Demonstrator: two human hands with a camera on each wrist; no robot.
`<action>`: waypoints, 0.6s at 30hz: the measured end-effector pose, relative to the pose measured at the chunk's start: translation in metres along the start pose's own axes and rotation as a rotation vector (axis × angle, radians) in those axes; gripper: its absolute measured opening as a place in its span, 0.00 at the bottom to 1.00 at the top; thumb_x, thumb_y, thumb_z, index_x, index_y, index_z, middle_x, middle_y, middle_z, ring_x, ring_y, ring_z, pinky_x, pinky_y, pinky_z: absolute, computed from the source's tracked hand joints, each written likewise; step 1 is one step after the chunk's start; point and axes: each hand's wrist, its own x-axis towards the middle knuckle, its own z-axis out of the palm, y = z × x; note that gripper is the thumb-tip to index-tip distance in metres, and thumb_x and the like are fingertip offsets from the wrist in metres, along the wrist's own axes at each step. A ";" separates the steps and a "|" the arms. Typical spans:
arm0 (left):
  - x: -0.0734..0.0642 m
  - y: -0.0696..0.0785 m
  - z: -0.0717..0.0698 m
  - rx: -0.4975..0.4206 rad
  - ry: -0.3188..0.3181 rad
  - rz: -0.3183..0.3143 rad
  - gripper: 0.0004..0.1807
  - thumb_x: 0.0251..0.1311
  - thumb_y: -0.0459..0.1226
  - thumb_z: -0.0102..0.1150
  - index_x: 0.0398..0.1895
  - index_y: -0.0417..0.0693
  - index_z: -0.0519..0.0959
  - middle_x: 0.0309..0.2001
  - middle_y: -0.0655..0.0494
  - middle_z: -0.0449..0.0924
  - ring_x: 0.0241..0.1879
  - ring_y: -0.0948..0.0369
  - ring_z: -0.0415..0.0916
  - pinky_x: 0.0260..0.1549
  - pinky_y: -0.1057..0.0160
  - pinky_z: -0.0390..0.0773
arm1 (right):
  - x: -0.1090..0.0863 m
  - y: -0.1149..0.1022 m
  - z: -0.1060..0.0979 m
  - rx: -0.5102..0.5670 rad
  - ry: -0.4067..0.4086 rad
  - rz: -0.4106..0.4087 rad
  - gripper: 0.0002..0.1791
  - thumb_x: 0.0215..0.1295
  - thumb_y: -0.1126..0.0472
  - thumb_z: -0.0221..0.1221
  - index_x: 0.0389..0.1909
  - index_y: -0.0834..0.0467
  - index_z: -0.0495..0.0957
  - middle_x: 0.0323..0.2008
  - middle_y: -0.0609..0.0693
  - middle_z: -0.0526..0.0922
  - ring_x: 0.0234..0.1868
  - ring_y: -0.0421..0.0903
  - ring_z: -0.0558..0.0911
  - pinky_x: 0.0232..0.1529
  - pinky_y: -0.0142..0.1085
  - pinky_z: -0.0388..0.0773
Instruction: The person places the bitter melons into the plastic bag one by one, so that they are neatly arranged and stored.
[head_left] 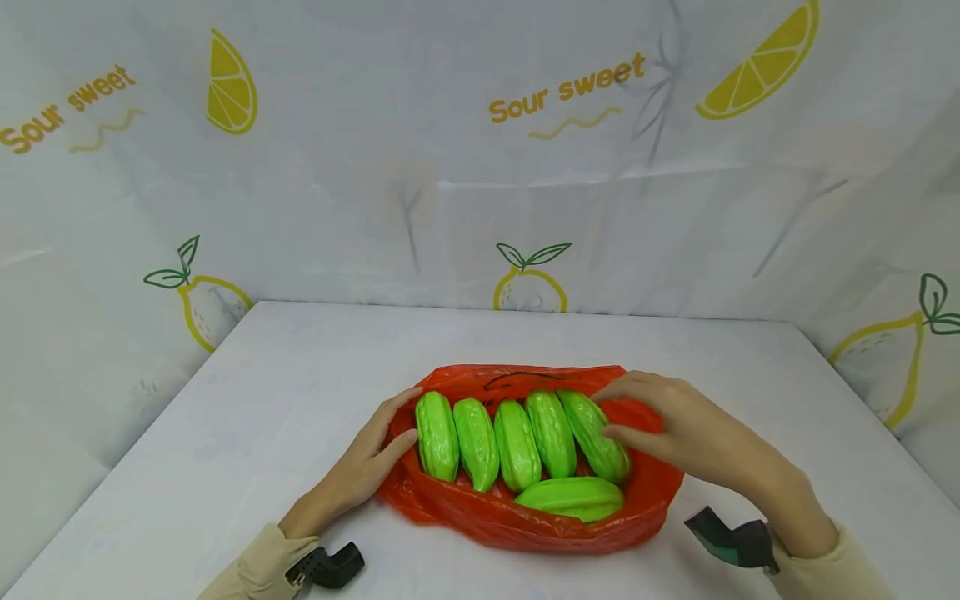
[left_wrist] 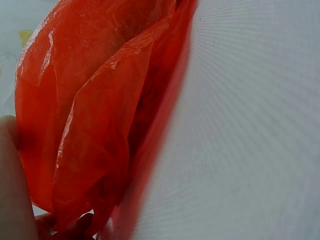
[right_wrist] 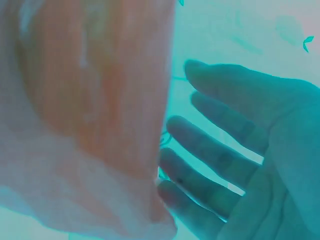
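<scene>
A red plastic bag (head_left: 480,530) lies on the table with its mouth spread wide. Inside it, several glossy green ridged gourds, like bitter melons (head_left: 474,442), stand side by side in a slanting row. One more gourd (head_left: 573,497) lies crosswise in front of them. My left hand (head_left: 367,462) rests against the bag's left rim, thumb and fingers apart; the left wrist view shows the bag's red folds (left_wrist: 100,115) beside the thumb. My right hand (head_left: 660,421) is at the right rim, fingers spread and fairly straight, its thumb close to the rightmost gourd (head_left: 596,437).
The white table (head_left: 187,500) extends around the bag. Behind and beside it hangs a pale curtain (head_left: 337,208) printed with lemons and lettering. Dark wrist straps (head_left: 738,542) are on both arms.
</scene>
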 end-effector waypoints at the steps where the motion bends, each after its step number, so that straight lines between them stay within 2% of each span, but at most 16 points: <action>1: 0.000 -0.001 0.000 -0.004 0.005 0.008 0.29 0.73 0.39 0.49 0.76 0.59 0.58 0.73 0.55 0.63 0.73 0.53 0.60 0.71 0.64 0.59 | 0.000 0.001 -0.001 -0.002 0.027 -0.011 0.18 0.60 0.58 0.69 0.51 0.51 0.81 0.50 0.45 0.84 0.54 0.51 0.81 0.52 0.51 0.82; 4: 0.001 -0.002 0.000 -0.021 0.018 0.021 0.29 0.74 0.39 0.47 0.76 0.57 0.57 0.74 0.53 0.62 0.74 0.51 0.58 0.70 0.74 0.54 | 0.000 0.007 -0.002 -0.008 0.100 -0.033 0.19 0.60 0.59 0.69 0.52 0.51 0.81 0.51 0.45 0.84 0.55 0.51 0.80 0.51 0.52 0.82; 7: 0.001 -0.001 -0.001 -0.026 0.025 -0.001 0.28 0.75 0.40 0.46 0.76 0.57 0.57 0.74 0.55 0.61 0.74 0.52 0.57 0.70 0.76 0.52 | -0.001 0.013 -0.003 -0.010 0.156 -0.041 0.21 0.60 0.59 0.69 0.54 0.53 0.80 0.52 0.48 0.83 0.55 0.52 0.80 0.50 0.54 0.82; 10: 0.001 0.001 -0.003 -0.019 0.032 -0.030 0.29 0.76 0.41 0.45 0.77 0.55 0.55 0.73 0.54 0.63 0.73 0.53 0.60 0.72 0.62 0.58 | -0.001 0.021 -0.004 -0.010 0.205 -0.026 0.22 0.60 0.58 0.69 0.56 0.55 0.79 0.54 0.52 0.82 0.57 0.55 0.79 0.50 0.58 0.80; 14: 0.002 0.002 -0.009 0.003 0.059 -0.030 0.29 0.75 0.40 0.45 0.77 0.53 0.55 0.71 0.48 0.64 0.68 0.48 0.67 0.66 0.41 0.67 | -0.001 0.032 -0.006 -0.001 0.242 -0.006 0.23 0.61 0.57 0.68 0.57 0.56 0.78 0.56 0.55 0.81 0.59 0.58 0.77 0.51 0.62 0.78; 18: 0.004 0.002 -0.018 0.047 0.101 -0.011 0.28 0.74 0.38 0.46 0.76 0.58 0.57 0.71 0.46 0.64 0.67 0.47 0.67 0.64 0.37 0.67 | -0.001 0.043 -0.010 0.013 0.254 0.008 0.25 0.63 0.57 0.67 0.60 0.56 0.76 0.59 0.59 0.79 0.62 0.61 0.75 0.51 0.66 0.76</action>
